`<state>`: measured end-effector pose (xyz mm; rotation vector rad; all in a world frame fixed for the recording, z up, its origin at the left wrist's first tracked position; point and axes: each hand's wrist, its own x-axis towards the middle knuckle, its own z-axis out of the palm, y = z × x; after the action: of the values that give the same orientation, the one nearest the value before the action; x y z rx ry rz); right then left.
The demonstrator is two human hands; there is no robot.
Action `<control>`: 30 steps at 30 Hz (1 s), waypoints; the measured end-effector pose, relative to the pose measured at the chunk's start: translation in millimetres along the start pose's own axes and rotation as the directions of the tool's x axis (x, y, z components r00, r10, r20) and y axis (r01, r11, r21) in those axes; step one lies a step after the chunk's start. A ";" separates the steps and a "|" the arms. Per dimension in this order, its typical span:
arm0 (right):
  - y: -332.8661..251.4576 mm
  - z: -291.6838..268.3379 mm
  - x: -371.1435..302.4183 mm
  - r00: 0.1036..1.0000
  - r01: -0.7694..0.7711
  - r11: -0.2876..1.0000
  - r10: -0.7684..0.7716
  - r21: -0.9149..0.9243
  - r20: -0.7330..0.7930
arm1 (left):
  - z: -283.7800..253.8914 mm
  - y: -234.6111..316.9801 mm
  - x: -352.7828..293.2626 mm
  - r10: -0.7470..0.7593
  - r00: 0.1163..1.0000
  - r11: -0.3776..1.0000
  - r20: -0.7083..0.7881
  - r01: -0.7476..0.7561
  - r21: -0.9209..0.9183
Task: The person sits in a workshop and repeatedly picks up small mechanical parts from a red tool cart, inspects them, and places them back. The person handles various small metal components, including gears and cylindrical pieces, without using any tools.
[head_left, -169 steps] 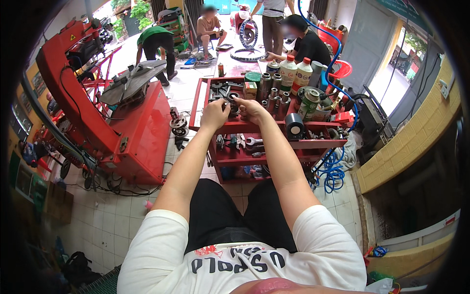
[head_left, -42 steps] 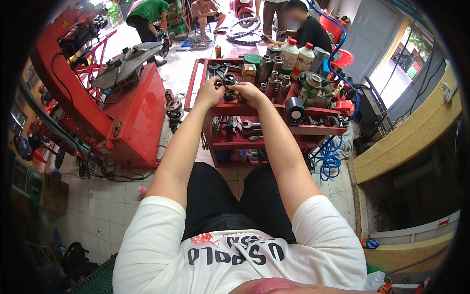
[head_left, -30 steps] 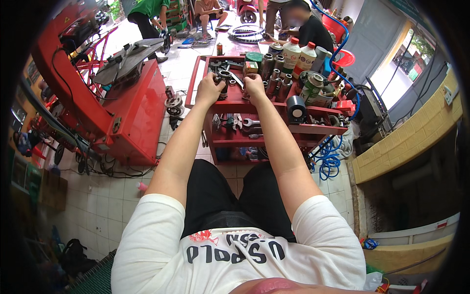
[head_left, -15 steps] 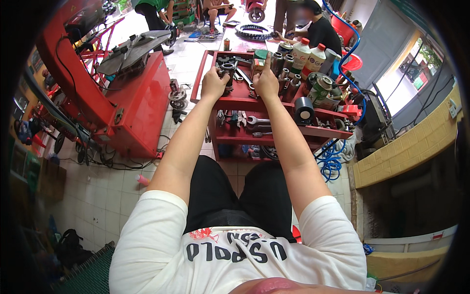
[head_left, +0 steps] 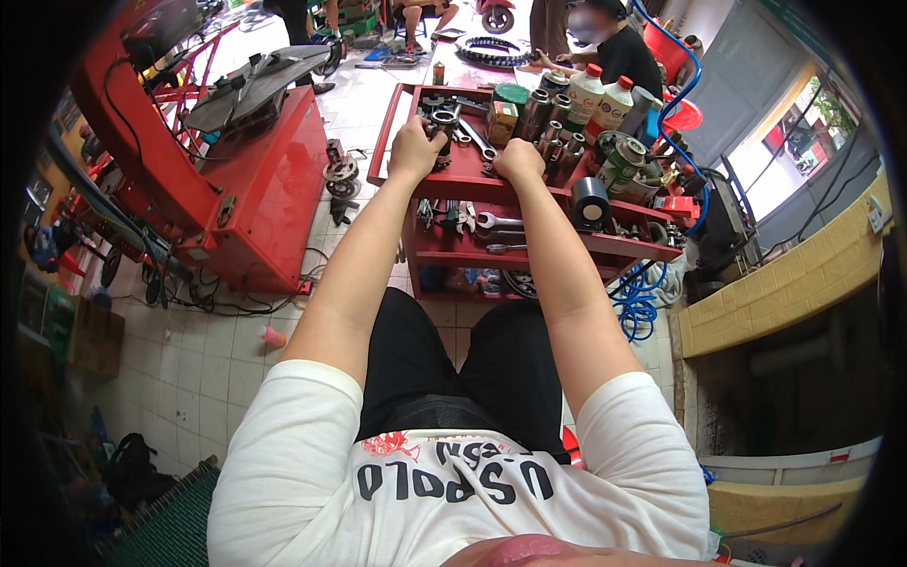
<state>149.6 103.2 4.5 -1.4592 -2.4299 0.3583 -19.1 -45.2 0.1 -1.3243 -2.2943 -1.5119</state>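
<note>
We've got the big red tyre machine [head_left: 255, 180] off to our left, the red tool cart [head_left: 444, 184] right ahead, our left hand [head_left: 416, 149] wrapped round a dark metal cylinder part [head_left: 442, 128] on its top shelf, and our right hand [head_left: 519, 159] fisted just beside a wrench [head_left: 478, 140].
</note>
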 end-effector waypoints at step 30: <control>12.1 8.0 11.4 0.942 0.258 0.965 -0.262 0.048 0.209 | -1.5 8.3 -0.2 0.008 0.999 1.000 0.053 -0.009 0.009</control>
<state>151.5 118.4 -5.9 -1.1195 -2.7377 0.5001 -13.7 -45.5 6.7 -1.3865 -2.3210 -1.4789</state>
